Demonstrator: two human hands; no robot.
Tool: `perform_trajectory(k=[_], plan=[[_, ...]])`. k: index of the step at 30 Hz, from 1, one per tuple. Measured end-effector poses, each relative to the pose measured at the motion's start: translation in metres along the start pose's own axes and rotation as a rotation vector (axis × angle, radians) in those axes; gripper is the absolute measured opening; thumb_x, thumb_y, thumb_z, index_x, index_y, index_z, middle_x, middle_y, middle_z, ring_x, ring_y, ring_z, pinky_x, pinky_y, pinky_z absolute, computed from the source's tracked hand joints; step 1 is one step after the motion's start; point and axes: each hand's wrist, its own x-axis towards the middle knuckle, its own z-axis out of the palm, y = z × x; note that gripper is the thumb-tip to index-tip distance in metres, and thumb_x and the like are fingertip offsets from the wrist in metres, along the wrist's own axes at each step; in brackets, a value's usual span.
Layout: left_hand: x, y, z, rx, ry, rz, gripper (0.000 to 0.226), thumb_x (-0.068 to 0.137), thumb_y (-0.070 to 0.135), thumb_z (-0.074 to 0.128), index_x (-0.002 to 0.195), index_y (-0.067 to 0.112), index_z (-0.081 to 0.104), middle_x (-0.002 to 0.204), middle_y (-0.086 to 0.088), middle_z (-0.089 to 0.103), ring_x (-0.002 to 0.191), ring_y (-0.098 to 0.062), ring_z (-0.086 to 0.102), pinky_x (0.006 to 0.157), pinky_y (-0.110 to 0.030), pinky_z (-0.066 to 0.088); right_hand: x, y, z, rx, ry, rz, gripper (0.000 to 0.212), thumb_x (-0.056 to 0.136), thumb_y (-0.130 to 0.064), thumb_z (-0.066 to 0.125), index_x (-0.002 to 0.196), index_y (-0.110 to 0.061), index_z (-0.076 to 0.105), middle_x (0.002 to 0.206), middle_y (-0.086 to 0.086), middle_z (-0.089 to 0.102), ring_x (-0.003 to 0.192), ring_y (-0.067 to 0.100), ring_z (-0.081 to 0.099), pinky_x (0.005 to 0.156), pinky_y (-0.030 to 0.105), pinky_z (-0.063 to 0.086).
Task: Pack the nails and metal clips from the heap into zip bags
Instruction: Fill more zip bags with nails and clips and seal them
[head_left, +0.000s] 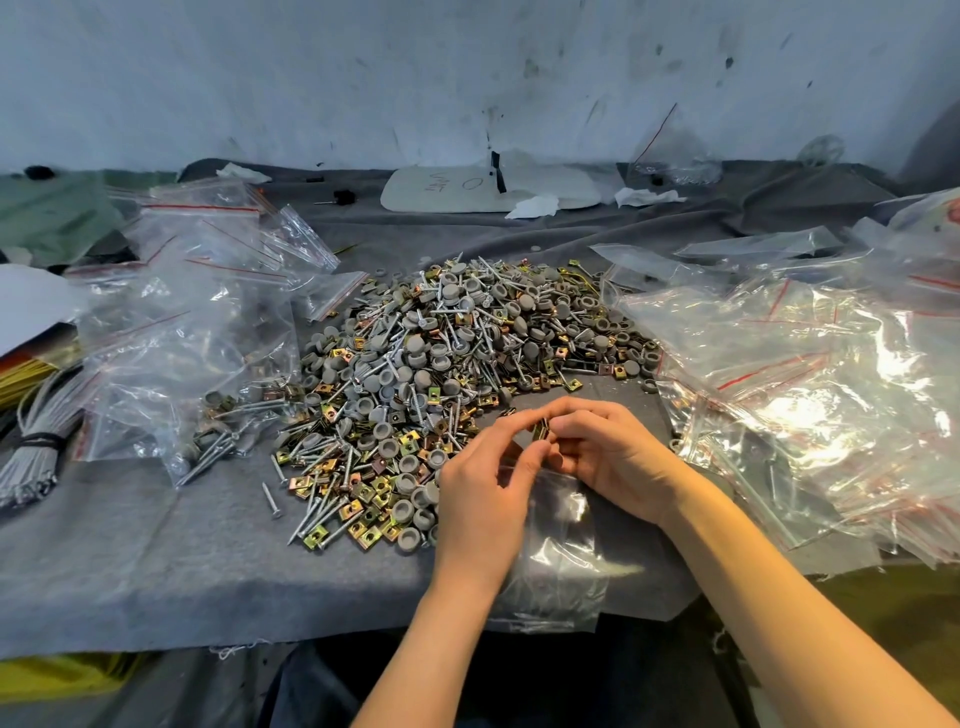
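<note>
Head view: at the near right edge of the heap (441, 364), the left hand (483, 488) and right hand (621, 462) pinch a metal clip (540, 430) together above a clear zip bag (563, 556)

Even, cool light. Strong glare on the bag pile (810, 395) at 3 o'clock. Centre sharp; wide-angle bending toward the edges; shadows soft.

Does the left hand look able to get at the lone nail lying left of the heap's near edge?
Likely yes: the nail lies uncovered on bare cloth, beside the heap. But the left hand is pinching the zip bag, so it must let go first.
</note>
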Motion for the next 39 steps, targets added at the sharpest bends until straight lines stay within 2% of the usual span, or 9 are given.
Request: perform_trajectory(k=[3, 9, 15, 17, 21, 24, 28, 35, 39], plan=[[0.0, -0.001, 0.001, 0.01, 0.02, 0.011, 0.021, 0.09, 0.023, 0.066, 0.111, 0.027, 0.067, 0.096, 0.016, 0.07, 0.076, 0.008, 0.06, 0.074, 0.0, 0.04, 0.0, 0.001, -0.001, -0.028, -0.015, 0.002, 0.024, 0.082, -0.012, 0.067, 0.098, 0.006, 0.062, 0.074, 0.009, 0.058, 0.072, 0.018, 0.056, 0.068, 0.025, 0.051], [0.0, -0.001, 0.001, 0.012, 0.019, 0.002, 0.018, 0.091, 0.022, 0.066, 0.109, 0.025, 0.068, 0.09, 0.012, 0.071, 0.077, -0.002, 0.065, 0.073, -0.004, 0.043, 0.001, 0.002, -0.002, -0.021, -0.026, 0.007, 0.025, 0.079, -0.012, 0.064, 0.096, 0.006, 0.065, 0.081, 0.012, 0.062, 0.078, 0.02, 0.061, 0.073, 0.027, 0.054], [-0.002, -0.002, 0.001, 0.004, 0.061, 0.024, 0.016, 0.087, 0.016, 0.07, 0.099, 0.026, 0.067, 0.074, 0.023, 0.059, 0.074, 0.012, 0.059, 0.068, 0.0, 0.038, 0.001, 0.002, -0.002, -0.038, -0.036, 0.031, 0.025, 0.078, -0.011, 0.065, 0.096, 0.005, 0.072, 0.092, 0.018, 0.072, 0.084, 0.021, 0.068, 0.073, 0.026, 0.056], [-0.002, -0.002, 0.001, -0.004, 0.062, 0.016, 0.016, 0.086, 0.016, 0.071, 0.098, 0.026, 0.067, 0.072, 0.024, 0.058, 0.075, 0.012, 0.058, 0.068, 0.0, 0.038, 0.002, 0.002, -0.002, -0.057, -0.04, 0.044, 0.026, 0.078, -0.012, 0.064, 0.096, 0.005, 0.073, 0.097, 0.022, 0.071, 0.088, 0.024, 0.068, 0.078, 0.029, 0.057], [-0.002, -0.003, 0.003, -0.017, 0.053, 0.012, 0.017, 0.084, 0.017, 0.073, 0.095, 0.028, 0.066, 0.073, 0.024, 0.06, 0.075, 0.01, 0.06, 0.067, -0.001, 0.041, 0.004, 0.0, -0.002, -0.109, -0.029, 0.09, 0.029, 0.075, -0.013, 0.066, 0.096, 0.007, 0.072, 0.106, 0.029, 0.067, 0.097, 0.032, 0.063, 0.088, 0.036, 0.052], [-0.002, -0.004, 0.003, -0.013, 0.037, -0.001, 0.019, 0.083, 0.019, 0.073, 0.094, 0.032, 0.065, 0.076, 0.024, 0.061, 0.077, 0.006, 0.062, 0.068, -0.003, 0.043, 0.003, -0.002, -0.003, -0.086, -0.046, 0.127, 0.029, 0.074, -0.011, 0.065, 0.094, 0.009, 0.071, 0.105, 0.028, 0.068, 0.095, 0.029, 0.066, 0.09, 0.037, 0.053], [-0.003, -0.004, 0.003, 0.002, 0.02, 0.008, 0.021, 0.084, 0.019, 0.073, 0.094, 0.034, 0.063, 0.075, 0.026, 0.059, 0.078, 0.007, 0.061, 0.069, -0.003, 0.043, 0.001, -0.005, -0.007, -0.065, -0.103, 0.181, 0.034, 0.078, -0.008, 0.063, 0.105, 0.012, 0.066, 0.112, 0.028, 0.066, 0.103, 0.03, 0.065, 0.096, 0.039, 0.051], [-0.005, -0.004, 0.003, 0.013, 0.026, 0.017, 0.018, 0.084, 0.019, 0.072, 0.095, 0.031, 0.064, 0.076, 0.025, 0.059, 0.078, 0.006, 0.061, 0.068, -0.006, 0.045, 0.002, -0.011, -0.007, -0.072, -0.133, 0.208, 0.032, 0.079, -0.003, 0.06, 0.106, 0.012, 0.065, 0.114, 0.029, 0.064, 0.101, 0.028, 0.066, 0.091, 0.035, 0.054], [-0.005, -0.005, 0.004, 0.01, 0.024, 0.009, 0.014, 0.086, 0.02, 0.071, 0.094, 0.03, 0.065, 0.079, 0.02, 0.063, 0.077, 0.003, 0.062, 0.069, -0.015, 0.051, 0.002, -0.012, -0.01, -0.059, -0.144, 0.215, 0.032, 0.08, 0.0, 0.057, 0.11, 0.01, 0.065, 0.115, 0.028, 0.064, 0.101, 0.027, 0.066, 0.092, 0.034, 0.054]])
